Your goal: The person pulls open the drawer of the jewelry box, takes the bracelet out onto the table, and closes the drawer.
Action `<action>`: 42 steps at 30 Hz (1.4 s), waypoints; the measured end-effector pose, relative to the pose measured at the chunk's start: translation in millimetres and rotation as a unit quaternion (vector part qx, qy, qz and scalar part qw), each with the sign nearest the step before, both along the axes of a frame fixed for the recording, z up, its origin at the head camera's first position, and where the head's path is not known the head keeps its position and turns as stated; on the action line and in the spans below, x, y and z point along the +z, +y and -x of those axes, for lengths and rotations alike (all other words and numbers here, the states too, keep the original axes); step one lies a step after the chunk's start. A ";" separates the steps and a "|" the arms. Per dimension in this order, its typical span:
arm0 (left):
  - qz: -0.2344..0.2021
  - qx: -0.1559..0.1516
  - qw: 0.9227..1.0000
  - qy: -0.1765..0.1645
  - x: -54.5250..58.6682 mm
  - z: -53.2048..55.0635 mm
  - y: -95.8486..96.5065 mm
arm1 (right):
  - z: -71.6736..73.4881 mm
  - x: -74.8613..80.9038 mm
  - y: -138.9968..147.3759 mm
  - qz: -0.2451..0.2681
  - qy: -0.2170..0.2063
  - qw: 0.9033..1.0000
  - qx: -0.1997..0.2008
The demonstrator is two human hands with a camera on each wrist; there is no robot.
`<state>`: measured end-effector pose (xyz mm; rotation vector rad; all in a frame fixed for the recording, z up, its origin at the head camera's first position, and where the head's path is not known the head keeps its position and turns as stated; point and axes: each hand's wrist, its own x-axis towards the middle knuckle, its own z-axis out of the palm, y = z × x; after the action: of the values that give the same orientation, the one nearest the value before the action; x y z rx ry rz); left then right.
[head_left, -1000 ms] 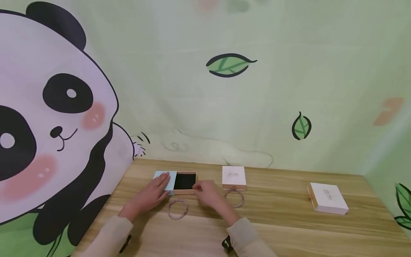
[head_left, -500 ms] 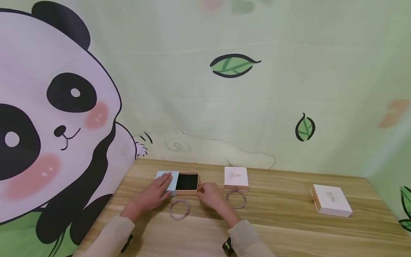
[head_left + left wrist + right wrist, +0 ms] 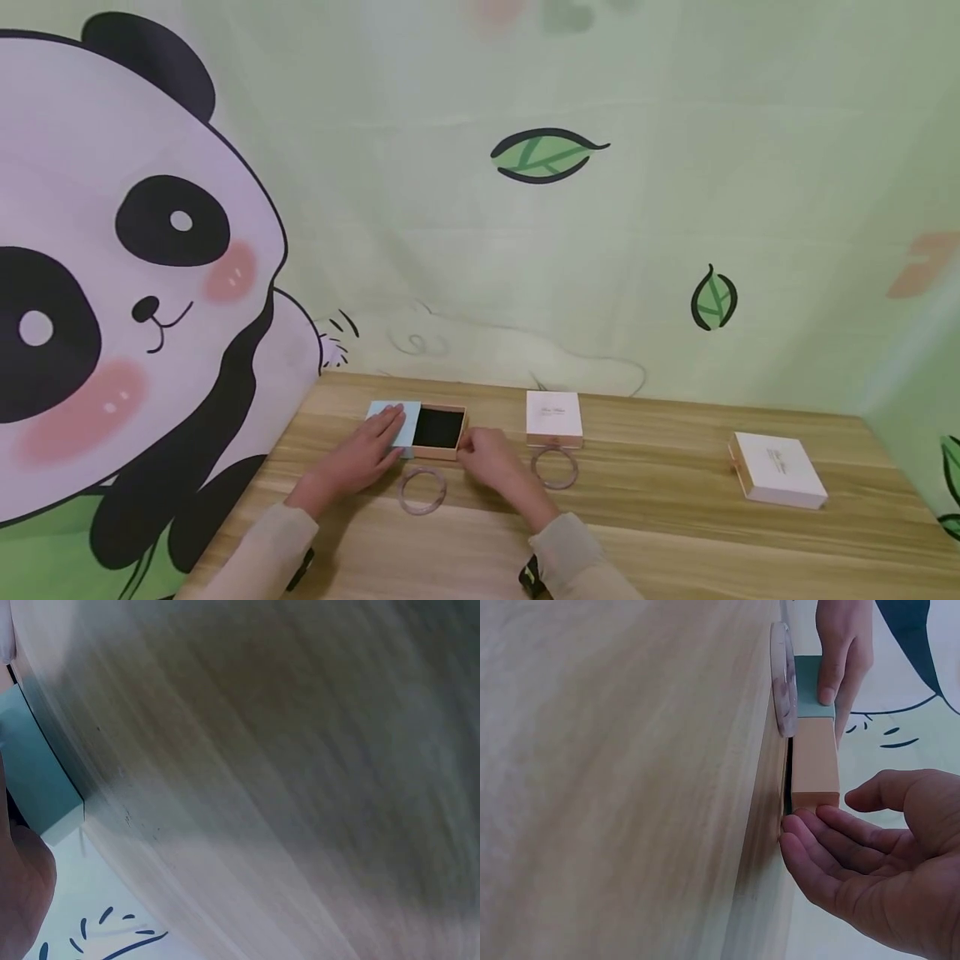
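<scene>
A sliding gift box lies at the table's left, its pale blue sleeve part way off an orange-edged drawer with a black lining. My left hand rests on the sleeve, fingers laid straight across the top. In the right wrist view, that hand's thumb touches the sleeve's near side. At the drawer's outer end is my right hand; its fingertips meet the end while the thumb stays apart. A pinkish bangle lies before the box, and a second bangle is right of my right hand.
Behind the second bangle stands a white box with small lettering. Another white box sits far to the right on the wooden table. A green wall hanging with a panda picture rises along the back edge.
The head view has shifted slightly, so everything appears a little further right. Both hands stay at the gift box, and the drawer sticks out about as far as before.
</scene>
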<state>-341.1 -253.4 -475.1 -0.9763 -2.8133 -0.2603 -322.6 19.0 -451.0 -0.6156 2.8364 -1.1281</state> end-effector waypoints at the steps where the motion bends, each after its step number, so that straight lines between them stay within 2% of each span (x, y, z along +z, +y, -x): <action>1: -0.001 0.000 1.000 -0.001 0.0 -0.6 0.5 | -0.5 -0.2 0.0 0.003 -0.007 1.000 -0.002; 6: -0.006 0.002 1.000 -0.009 1.1 -2.7 2.5 | -1.7 -0.9 0.1 0.012 -0.031 0.999 -0.012; 20: -0.002 0.004 1.000 -0.015 2.8 -1.0 1.9 | 2.6 -2.7 -4.1 0.006 -0.021 0.999 -0.036; 27: 0.010 0.007 1.000 -0.008 1.4 -0.4 1.1 | 2.6 0.4 -8.3 0.018 -0.030 0.999 -0.028; 36: -0.002 -0.005 1.000 0.002 -1.2 0.7 4.1 | 3.9 -3.4 -14.4 0.005 -0.032 0.999 -0.017; 42: -0.005 0.007 1.000 -0.008 -1.1 0.3 1.5 | 5.6 -4.4 -18.1 0.004 -0.031 0.999 -0.007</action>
<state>-341.4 -251.9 -476.3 -0.9553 -2.8287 -0.2813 -328.3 0.9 -455.4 -0.5518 2.7889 -1.1413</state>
